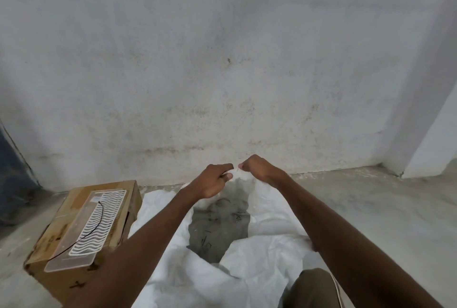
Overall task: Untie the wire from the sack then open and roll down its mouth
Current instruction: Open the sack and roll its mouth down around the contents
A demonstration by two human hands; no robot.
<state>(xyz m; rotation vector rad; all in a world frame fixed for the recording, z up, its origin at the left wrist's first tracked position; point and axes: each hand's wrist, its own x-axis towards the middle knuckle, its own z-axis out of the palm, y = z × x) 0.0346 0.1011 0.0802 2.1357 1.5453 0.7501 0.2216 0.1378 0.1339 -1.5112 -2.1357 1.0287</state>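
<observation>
A white woven sack (262,255) stands on the floor in front of me with its mouth open, showing grey powder (218,228) inside. My left hand (215,181) and my right hand (257,166) are close together at the far rim of the mouth, each pinching the white fabric there. A thin black wire (95,228) lies on a clear plastic tray on the cardboard box to the left, apart from the sack.
A cardboard box (74,211) with a clear tray (91,226) on top sits left of the sack. A stained white wall (222,72) rises right behind the sack. Bare concrete floor (371,203) extends right. My knee (311,288) is at the bottom.
</observation>
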